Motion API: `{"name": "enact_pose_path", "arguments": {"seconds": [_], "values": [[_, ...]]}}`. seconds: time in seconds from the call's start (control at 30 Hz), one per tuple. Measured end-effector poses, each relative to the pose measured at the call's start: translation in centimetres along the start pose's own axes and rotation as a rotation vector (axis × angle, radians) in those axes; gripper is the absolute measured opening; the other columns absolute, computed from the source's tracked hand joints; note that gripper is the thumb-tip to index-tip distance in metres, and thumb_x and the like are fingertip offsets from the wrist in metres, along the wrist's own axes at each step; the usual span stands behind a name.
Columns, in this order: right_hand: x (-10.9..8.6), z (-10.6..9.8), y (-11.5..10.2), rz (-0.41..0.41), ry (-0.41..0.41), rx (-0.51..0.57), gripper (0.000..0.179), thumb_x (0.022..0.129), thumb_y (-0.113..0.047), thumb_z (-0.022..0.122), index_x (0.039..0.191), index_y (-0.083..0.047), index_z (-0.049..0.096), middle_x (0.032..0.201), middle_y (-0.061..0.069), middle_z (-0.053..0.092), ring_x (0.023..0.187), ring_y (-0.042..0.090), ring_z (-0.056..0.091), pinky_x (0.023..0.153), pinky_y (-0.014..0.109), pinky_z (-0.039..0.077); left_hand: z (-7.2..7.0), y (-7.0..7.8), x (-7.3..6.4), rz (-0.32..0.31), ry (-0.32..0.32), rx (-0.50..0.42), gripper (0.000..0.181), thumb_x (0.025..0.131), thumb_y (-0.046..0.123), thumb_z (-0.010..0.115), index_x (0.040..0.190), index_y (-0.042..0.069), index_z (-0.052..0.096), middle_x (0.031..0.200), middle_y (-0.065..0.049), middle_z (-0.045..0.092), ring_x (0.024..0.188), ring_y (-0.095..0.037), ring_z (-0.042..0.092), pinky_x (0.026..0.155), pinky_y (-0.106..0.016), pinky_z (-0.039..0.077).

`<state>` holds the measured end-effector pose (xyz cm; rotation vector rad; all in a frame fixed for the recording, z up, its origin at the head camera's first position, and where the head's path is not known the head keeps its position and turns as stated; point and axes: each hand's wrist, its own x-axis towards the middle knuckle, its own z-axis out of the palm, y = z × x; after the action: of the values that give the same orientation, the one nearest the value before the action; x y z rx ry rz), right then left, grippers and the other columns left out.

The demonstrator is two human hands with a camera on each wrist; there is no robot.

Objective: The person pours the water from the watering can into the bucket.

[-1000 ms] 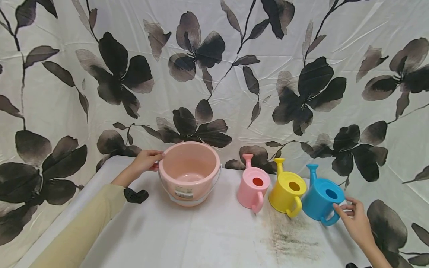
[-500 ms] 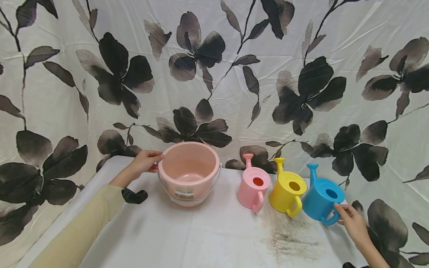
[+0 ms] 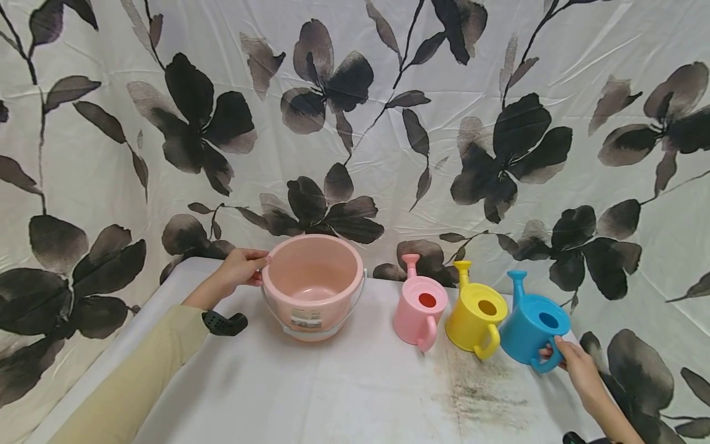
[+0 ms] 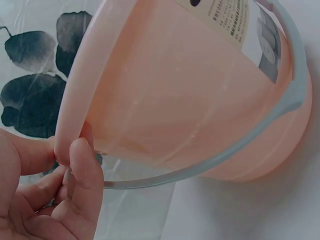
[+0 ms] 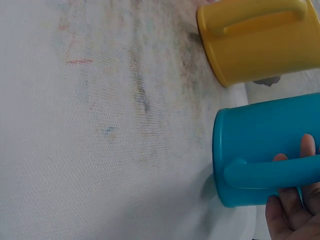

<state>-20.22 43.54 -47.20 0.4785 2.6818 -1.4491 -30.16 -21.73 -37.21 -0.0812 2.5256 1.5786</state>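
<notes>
At the left of the head view stands a pink bucket [image 3: 333, 308] with a grey carrying handle and a label. My left hand [image 3: 237, 271] pinches its rim between thumb and fingers, as the left wrist view shows close up. A blue watering can [image 3: 524, 336] stands upright at the right end of a row. My right hand [image 3: 579, 370] grips the can's handle [image 5: 270, 173], with fingers passing through the loop. Its thumb is out of sight in the right wrist view. Beside the blue can is a yellow watering can [image 3: 466, 320], then a pink watering can [image 3: 410, 317].
All these things stand on a white table [image 3: 310, 394], near its back edge. Dark smudges [image 3: 477, 394] mark the surface in front of the yellow can. Behind the table hangs a cloth [image 3: 410, 166] printed with dark flowers.
The right hand's fingers have moved from beside the blue watering can's handle into its loop and now hold it. The left hand and the bucket look unchanged.
</notes>
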Motion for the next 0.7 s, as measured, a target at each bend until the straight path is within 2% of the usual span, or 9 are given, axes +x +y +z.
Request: {"name": "enact_pose_path", "arguments": {"seconds": [0.07,0.1,0.23,0.37,0.47,0.57,0.7], "values": [[-1.1,0.0,-1.6,0.002,-0.043,0.005,0.063,0.102,-0.047,0.021,0.107,0.004,0.057,0.085,-0.014,0.061,0.081,-0.004,0.053,0.1,0.049,0.045,0.0,0.1,0.0,0.004,0.001,-0.001,0.047,0.101,0.015,0.046,0.14,-0.01,0.039,0.094,-0.01,0.057,0.063,-0.006,0.056,0.06,-0.017,0.056],[-1.5,0.1,-2.2,0.006,-0.053,-0.004,0.06,0.103,-0.045,0.019,0.103,0.001,0.057,0.084,-0.014,0.059,0.08,-0.005,0.053,0.098,0.043,0.047,0.0,0.1,0.0,0.002,0.004,0.0,0.046,0.101,0.015,0.046,0.14,-0.01,0.039,0.095,-0.011,0.057,0.063,-0.006,0.056,0.06,-0.017,0.056],[-1.9,0.3,-3.4,0.011,-0.091,0.002,0.055,0.104,-0.042,0.011,0.094,-0.005,0.051,0.083,-0.009,0.055,0.08,0.001,0.053,0.08,0.023,0.047,0.2,0.1,-0.1,-0.005,0.022,0.004,0.046,0.101,0.015,0.046,0.14,-0.009,0.04,0.1,-0.014,0.057,0.064,-0.007,0.056,0.06,-0.017,0.056],[-1.8,0.6,-3.5,0.024,-0.091,0.058,0.055,0.103,-0.045,0.008,0.09,-0.006,0.045,0.079,-0.006,0.05,0.077,0.006,0.051,0.072,0.022,0.044,0.4,0.0,-0.1,-0.013,0.038,-0.001,0.046,0.101,0.016,0.046,0.14,-0.007,0.04,0.1,-0.015,0.056,0.064,-0.008,0.056,0.061,-0.017,0.056],[-1.6,0.9,-3.1,0.024,-0.075,0.088,0.055,0.102,-0.048,0.008,0.089,-0.006,0.041,0.078,-0.004,0.046,0.076,0.008,0.049,0.073,0.025,0.042,0.5,0.0,-0.2,-0.013,0.038,-0.005,0.046,0.102,0.017,0.046,0.14,-0.008,0.04,0.098,-0.013,0.057,0.064,-0.007,0.056,0.06,-0.017,0.056],[-0.9,1.1,-1.9,0.009,-0.035,0.147,0.056,0.1,-0.054,0.01,0.089,-0.007,0.038,0.078,-0.004,0.041,0.075,0.009,0.045,0.075,0.03,0.037,0.5,0.1,-0.3,-0.014,0.035,-0.001,0.047,0.102,0.017,0.046,0.14,-0.008,0.04,0.095,-0.012,0.058,0.064,-0.007,0.057,0.06,-0.017,0.056],[1.4,1.5,1.1,0.031,0.1,0.25,0.059,0.095,-0.065,0.02,0.088,-0.01,0.038,0.076,-0.005,0.04,0.072,0.008,0.044,0.07,0.029,0.035,0.4,0.2,-0.4,-0.021,0.035,0.001,0.047,0.102,0.018,0.046,0.14,-0.008,0.04,0.095,-0.011,0.057,0.064,-0.007,0.056,0.06,-0.017,0.056]]}}
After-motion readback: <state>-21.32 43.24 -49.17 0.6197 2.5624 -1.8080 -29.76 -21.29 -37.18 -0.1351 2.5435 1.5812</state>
